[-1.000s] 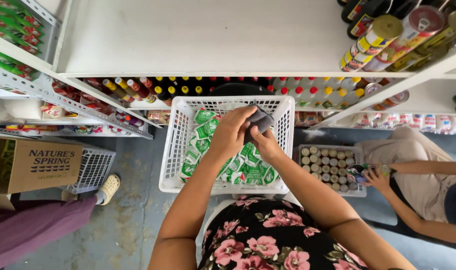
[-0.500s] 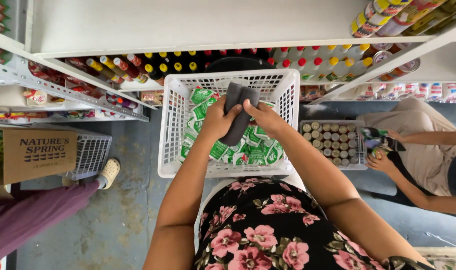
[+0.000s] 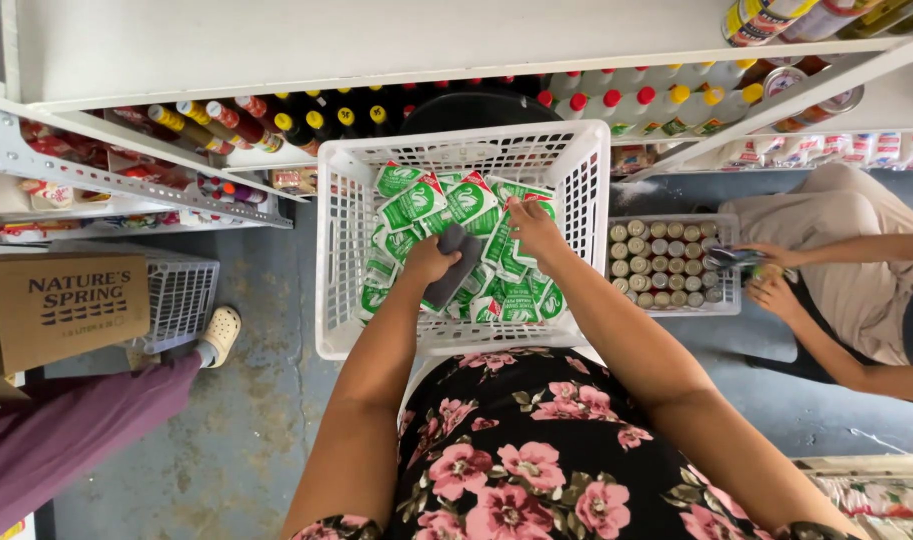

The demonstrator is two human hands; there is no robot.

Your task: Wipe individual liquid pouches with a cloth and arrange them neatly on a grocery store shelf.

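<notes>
In the basket (image 3: 337, 300), mid-heap: left hand (image 3: 429, 262) closed around a grey cloth (image 3: 452, 266), right hand (image 3: 533, 225) pinching a green sachet (image 3: 522, 252) nearer the right wall. Best to lift one sachet clear, wipe flat, avoid tumbling neighbours. Beyond, bottles (image 3: 277, 120) on shelf.

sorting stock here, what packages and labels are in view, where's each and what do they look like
Sachets: green and white pouches piled in the white basket, under both hands.
Grey cloth: in the left hand.
Right hand: on a sachet.
Cardboard box: left, brown, dark print.
Small jars: right crate, round gold lids.
Bottles: shelf, dark, yellow and red caps.
</notes>
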